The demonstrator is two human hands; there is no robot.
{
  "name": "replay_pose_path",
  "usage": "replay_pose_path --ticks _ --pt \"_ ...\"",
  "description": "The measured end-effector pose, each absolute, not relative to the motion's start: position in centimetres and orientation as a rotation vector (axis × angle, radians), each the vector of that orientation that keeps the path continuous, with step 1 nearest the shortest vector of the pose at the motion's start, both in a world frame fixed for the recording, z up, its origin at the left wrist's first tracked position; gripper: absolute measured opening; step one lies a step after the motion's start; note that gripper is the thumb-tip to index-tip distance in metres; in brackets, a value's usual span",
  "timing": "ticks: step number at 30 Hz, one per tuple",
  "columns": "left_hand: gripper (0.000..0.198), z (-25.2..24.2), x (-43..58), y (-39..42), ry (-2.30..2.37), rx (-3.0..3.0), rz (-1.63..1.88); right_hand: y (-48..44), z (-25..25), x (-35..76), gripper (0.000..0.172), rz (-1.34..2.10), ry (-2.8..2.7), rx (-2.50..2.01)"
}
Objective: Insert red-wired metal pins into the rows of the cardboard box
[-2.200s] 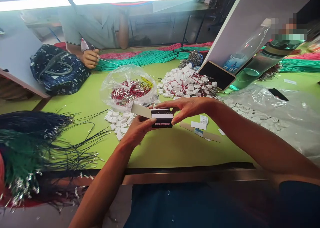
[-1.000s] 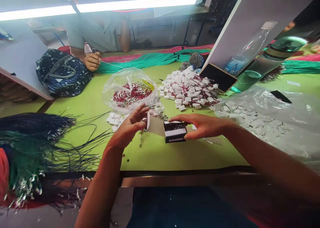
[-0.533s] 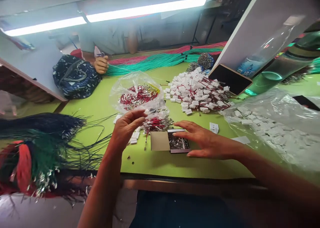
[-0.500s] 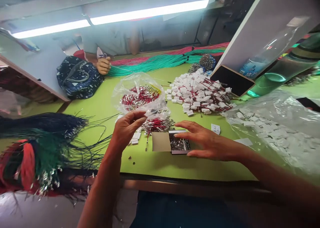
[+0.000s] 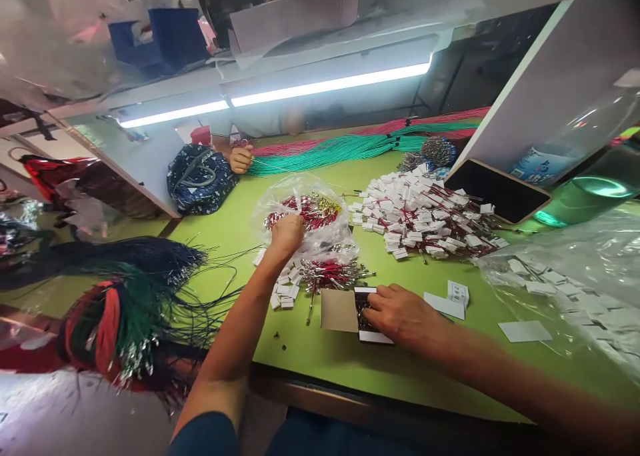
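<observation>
My left hand (image 5: 287, 235) is closed at the near side of a clear plastic bag (image 5: 345, 233). Short red wires with metal ends (image 5: 317, 209) fill this bag. Its fingertips are hidden, so whether they grip the plastic or a wire does not show. My right hand (image 5: 403, 313) reaches into a small cardboard box (image 5: 339, 311) with its flap folded out to the left. The fingers are bent together among small dark metallic parts (image 5: 361, 309), and what they pinch is hidden. A bundle of red wires (image 5: 333, 274) lies between bag and box, beside white connectors (image 5: 285, 293).
White connectors on red wires (image 5: 415, 209) are heaped behind my right hand, near a phone (image 5: 497, 189) and green bottle (image 5: 585, 189). At right lies a bag of white connectors (image 5: 565, 289); at left, dark wires (image 5: 140, 259). Across the table is another person's hand (image 5: 241, 159).
My left hand has moved forward to the plastic bag and closed. The right hand, spread over the box before, now has its fingers inside it. The view has shifted.
</observation>
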State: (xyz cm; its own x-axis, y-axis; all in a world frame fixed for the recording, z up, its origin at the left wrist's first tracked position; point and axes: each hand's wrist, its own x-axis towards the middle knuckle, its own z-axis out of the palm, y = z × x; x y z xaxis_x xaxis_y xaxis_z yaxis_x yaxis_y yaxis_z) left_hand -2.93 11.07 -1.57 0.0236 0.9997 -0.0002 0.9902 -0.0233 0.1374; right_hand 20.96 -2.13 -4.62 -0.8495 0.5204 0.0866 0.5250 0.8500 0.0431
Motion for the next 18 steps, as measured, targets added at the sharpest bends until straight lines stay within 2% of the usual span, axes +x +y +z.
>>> replay_pose_path --ticks 4,12,18 --pt "0.017 -2.6 -2.5 12.3 2.127 2.117 0.105 -2.0 -4.3 20.7 0.019 -0.036 -2.961 -0.838" --pt "0.02 -4.0 -3.4 12.2 2.079 2.096 0.193 -1.9 -4.3 20.6 0.02 0.002 -2.955 -0.801" --pt "0.022 -2.9 -3.6 11.6 2.098 2.117 0.344 -1.9 -4.4 20.6 0.02 0.044 -2.974 -0.707"
